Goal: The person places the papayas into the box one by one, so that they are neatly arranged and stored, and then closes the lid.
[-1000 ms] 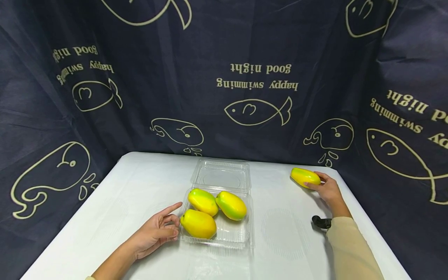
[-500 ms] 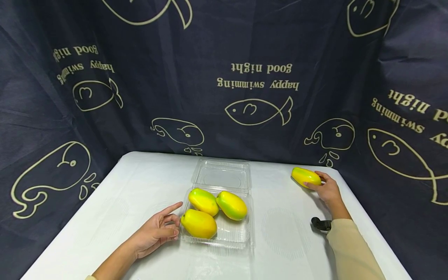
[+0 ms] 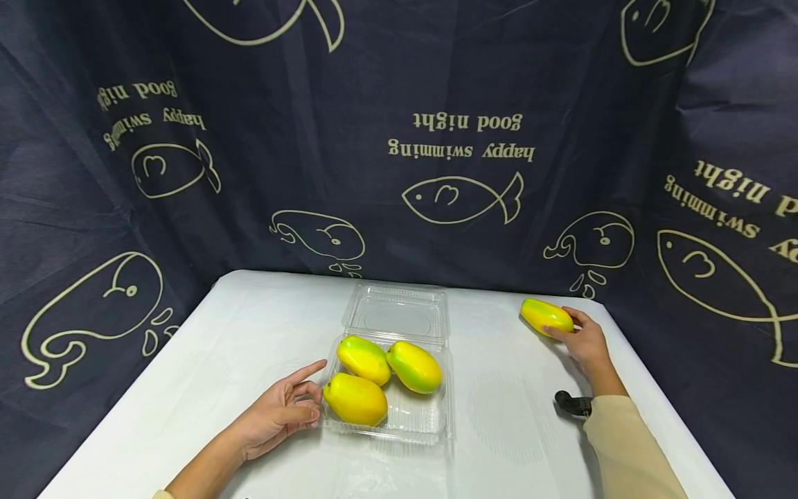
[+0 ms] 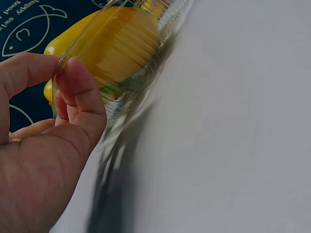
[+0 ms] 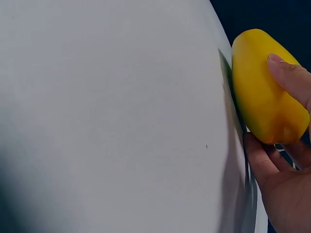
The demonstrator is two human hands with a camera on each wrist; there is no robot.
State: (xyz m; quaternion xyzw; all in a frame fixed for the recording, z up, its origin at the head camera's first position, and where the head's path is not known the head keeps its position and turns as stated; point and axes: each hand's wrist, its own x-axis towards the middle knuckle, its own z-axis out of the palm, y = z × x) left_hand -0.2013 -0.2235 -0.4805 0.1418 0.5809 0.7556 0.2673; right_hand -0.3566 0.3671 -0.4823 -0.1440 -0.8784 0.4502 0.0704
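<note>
My left hand [image 3: 276,418] is at the left front edge of a clear plastic clamshell container [image 3: 416,419]. In the left wrist view, thumb and finger pinch its rim [image 4: 59,65]. The lid [image 3: 395,312] lies folded back behind the base. Three yellow-green papayas sit in the base: a front one [image 3: 357,400], a back left one [image 3: 364,360] and a back right one [image 3: 414,367]. At the table's far right, my right hand [image 3: 587,344] grips another papaya [image 3: 541,316] by its right end. In the right wrist view the thumb lies over this papaya [image 5: 265,87].
A white-covered table [image 3: 505,450] bears everything. A dark blue curtain [image 3: 349,166] with fish and whale prints hangs behind and at both sides. A black piece [image 3: 572,403] sticks out by my right cuff.
</note>
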